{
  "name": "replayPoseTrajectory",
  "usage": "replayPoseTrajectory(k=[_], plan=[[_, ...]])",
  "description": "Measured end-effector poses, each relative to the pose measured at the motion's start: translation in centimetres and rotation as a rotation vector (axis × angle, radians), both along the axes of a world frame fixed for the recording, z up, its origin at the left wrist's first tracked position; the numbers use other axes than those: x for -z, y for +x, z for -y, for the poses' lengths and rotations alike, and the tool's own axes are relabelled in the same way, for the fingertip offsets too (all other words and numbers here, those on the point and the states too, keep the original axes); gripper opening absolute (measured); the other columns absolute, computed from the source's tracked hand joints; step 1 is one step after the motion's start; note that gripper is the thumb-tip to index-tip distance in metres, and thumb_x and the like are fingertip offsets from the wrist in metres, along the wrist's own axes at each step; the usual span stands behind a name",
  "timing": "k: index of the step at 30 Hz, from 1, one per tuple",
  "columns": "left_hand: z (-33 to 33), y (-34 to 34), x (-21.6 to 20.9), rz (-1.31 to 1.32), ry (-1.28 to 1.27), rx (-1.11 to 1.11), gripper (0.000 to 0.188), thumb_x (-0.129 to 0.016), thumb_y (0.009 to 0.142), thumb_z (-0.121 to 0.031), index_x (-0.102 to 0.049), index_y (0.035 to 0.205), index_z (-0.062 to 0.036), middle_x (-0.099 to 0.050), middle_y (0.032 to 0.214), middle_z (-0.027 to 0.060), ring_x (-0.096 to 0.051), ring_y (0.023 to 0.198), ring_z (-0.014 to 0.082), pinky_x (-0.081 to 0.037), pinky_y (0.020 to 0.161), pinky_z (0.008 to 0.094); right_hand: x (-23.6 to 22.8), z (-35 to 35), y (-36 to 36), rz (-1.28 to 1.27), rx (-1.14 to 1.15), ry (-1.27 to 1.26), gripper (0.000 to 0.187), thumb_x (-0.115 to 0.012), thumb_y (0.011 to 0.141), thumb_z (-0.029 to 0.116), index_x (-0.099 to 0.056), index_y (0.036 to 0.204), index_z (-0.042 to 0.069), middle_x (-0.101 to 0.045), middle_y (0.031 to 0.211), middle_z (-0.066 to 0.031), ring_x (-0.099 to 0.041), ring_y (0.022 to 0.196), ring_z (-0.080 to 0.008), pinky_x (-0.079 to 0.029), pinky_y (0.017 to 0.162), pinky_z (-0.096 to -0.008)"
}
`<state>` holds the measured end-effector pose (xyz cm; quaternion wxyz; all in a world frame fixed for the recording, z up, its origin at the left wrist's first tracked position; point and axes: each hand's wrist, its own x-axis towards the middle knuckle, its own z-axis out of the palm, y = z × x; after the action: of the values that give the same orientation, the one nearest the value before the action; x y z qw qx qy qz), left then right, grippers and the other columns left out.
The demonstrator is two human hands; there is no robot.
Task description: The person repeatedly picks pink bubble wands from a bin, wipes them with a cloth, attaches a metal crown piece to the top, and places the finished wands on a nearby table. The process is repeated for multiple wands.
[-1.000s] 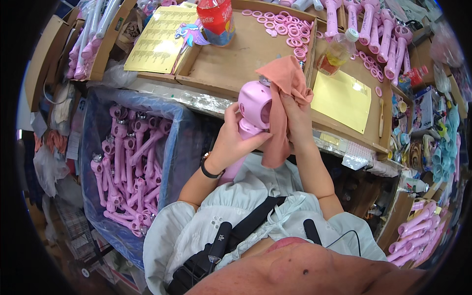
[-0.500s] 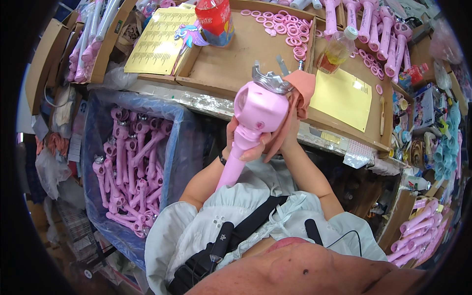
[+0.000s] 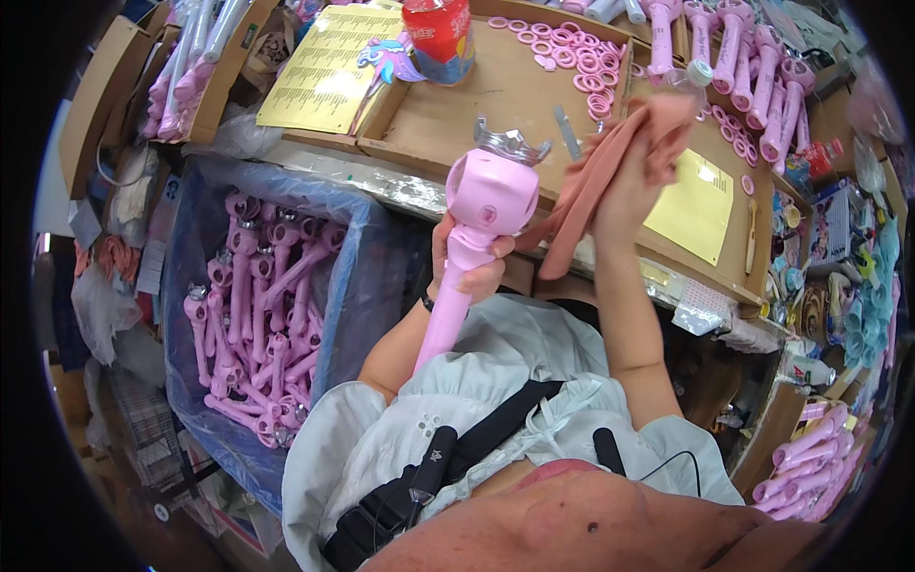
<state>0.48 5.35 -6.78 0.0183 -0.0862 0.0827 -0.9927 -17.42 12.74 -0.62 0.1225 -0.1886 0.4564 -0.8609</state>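
A pink toy wand (image 3: 491, 194) with a hollow round head and a silver crown (image 3: 512, 143) on top stands nearly upright in front of me. My left hand (image 3: 474, 267) is wrapped round its neck and upper handle. Off to the right, above the bench edge, my right hand (image 3: 629, 195) grips a bunched orange-brown cloth (image 3: 610, 172). One end of the cloth hangs down toward the wand. The cloth covers most of the right fingers.
A blue-lined bin (image 3: 348, 257) on the left holds several pink wands (image 3: 257, 296). Cardboard trays (image 3: 515, 95) on the bench carry pink rings (image 3: 596, 67), a yellow sheet (image 3: 696, 210) and a red-labelled bottle (image 3: 439, 38). More wands (image 3: 729, 43) lie at the far right.
My right hand has pulled the cloth away from the wand, up and to the right. The wand has shifted slightly left and stays in my left hand.
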Motion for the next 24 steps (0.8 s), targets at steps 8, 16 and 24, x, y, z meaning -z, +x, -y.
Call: replayPoseTrajectory(k=[8,16,24], plan=[[1.3,1.0,-0.5,-0.107,-0.089,-0.132,0.070,-0.050,0.087,-0.048,-0.026,0.137,-0.0050,-0.047,0.093,0.0170,-0.049,0.043,0.0165,-0.042,0.033,0.0223,-3.9,3.7,-3.4,-0.977,0.412,0.617,0.036,-0.067,0.077,0.013,-0.058,0.109,0.000,-0.053,0.117,-0.0156,-0.048,0.110,-0.0302,-0.038,0.093,-0.0370],[1.4,0.5,-1.1,-0.091,-0.155,-0.149,0.071,-0.050,0.086,-0.052,-0.028,0.131,-0.0008,-0.051,0.096,0.0206,-0.051,0.046,0.0179,-0.040,0.033,0.0232,-3.3,-1.4,3.1,-1.138,-0.049,0.420,0.036,-0.077,0.065,0.016,-0.066,0.099,0.014,-0.053,0.118,-0.0107,-0.044,0.112,-0.0306,-0.034,0.093,-0.0409],[1.2,0.7,-1.2,-0.024,-0.254,-0.179,0.069,-0.047,0.088,-0.052,-0.030,0.130,0.0007,-0.053,0.093,0.0222,-0.050,0.041,0.0171,-0.041,0.031,0.0232,-4.2,-0.5,3.7,-1.204,-0.025,0.381,0.025,-0.077,0.062,0.015,-0.065,0.083,0.014,-0.056,0.115,-0.0094,-0.045,0.111,-0.0327,-0.035,0.093,-0.0407]])
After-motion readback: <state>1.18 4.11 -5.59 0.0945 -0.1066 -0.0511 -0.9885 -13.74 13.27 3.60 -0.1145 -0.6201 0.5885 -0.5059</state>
